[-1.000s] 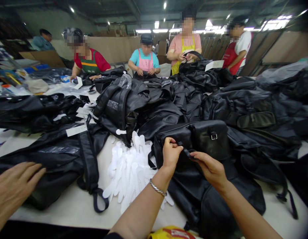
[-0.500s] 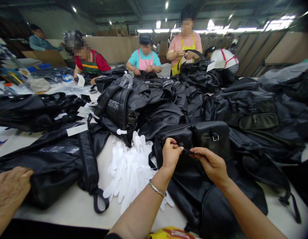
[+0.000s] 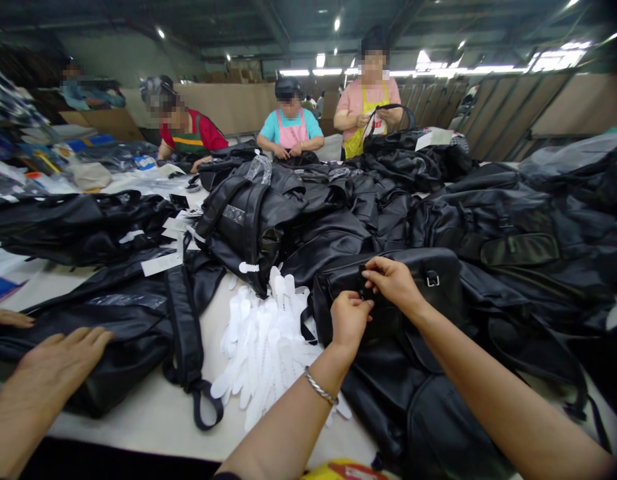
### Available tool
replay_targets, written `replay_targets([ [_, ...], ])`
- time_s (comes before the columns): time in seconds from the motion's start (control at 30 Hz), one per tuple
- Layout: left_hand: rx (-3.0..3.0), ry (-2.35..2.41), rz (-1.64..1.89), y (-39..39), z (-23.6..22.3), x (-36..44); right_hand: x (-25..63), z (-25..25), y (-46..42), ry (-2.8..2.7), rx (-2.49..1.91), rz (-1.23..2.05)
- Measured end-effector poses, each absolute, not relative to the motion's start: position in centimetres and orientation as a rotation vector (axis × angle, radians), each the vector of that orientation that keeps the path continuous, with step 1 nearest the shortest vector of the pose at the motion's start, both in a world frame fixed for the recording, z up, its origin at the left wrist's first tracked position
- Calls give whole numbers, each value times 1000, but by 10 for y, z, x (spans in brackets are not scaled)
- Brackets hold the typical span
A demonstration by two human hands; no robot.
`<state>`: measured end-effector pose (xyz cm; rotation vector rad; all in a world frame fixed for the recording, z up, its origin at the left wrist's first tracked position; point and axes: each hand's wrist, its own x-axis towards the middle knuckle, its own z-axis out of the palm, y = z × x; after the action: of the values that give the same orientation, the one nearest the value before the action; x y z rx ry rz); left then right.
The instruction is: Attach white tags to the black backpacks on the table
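Observation:
A black leather-look backpack (image 3: 413, 393) lies in front of me, its pocket side turned up. My left hand (image 3: 349, 319), with a silver twisted bracelet at the wrist, pinches a small black strap on the left pocket. Just above it, my right hand (image 3: 392, 283) grips the upper part of that strap between thumb and fingers. The strap and any buckle on it are mostly hidden by my fingers. On the right pocket a silver buckle (image 3: 431, 278) shows. White plastic strips with toothed edges (image 3: 263, 347) lie heaped left of the backpack.
A co-worker's hands (image 3: 63, 363) rest on another black backpack (image 3: 133, 320) at the left. More black bags (image 3: 328, 233) pile across the table (image 3: 138, 433). White paper tags (image 3: 161, 263) hang at the left. Several co-workers handle bags at the far side.
My right hand has moved left and up, from the strap's right side to above my left hand. The co-worker's hand has slid right along the left backpack, and a second one has appeared.

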<state>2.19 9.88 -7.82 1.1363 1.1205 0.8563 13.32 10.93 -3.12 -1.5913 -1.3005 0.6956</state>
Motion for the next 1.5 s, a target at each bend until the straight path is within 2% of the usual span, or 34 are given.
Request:
replay_targets([
  [0.13, 1150, 1070, 816, 101, -88, 25, 128, -28, 94, -1212, -1598, 681],
  [0.3, 1125, 992, 837, 100, -101, 26, 118, -34, 71, -918, -1471, 913],
  [0.5, 1309, 965, 955, 94, -103, 21, 120, -45, 57, -738, -1528, 984],
  [1.3, 1171, 861, 1057, 92, -106, 22, 119, -44, 53, -923, -1719, 989],
  [1.5, 1208, 906, 1072, 93, -112, 24, 117, -53, 65, -947, -1780, 776],
])
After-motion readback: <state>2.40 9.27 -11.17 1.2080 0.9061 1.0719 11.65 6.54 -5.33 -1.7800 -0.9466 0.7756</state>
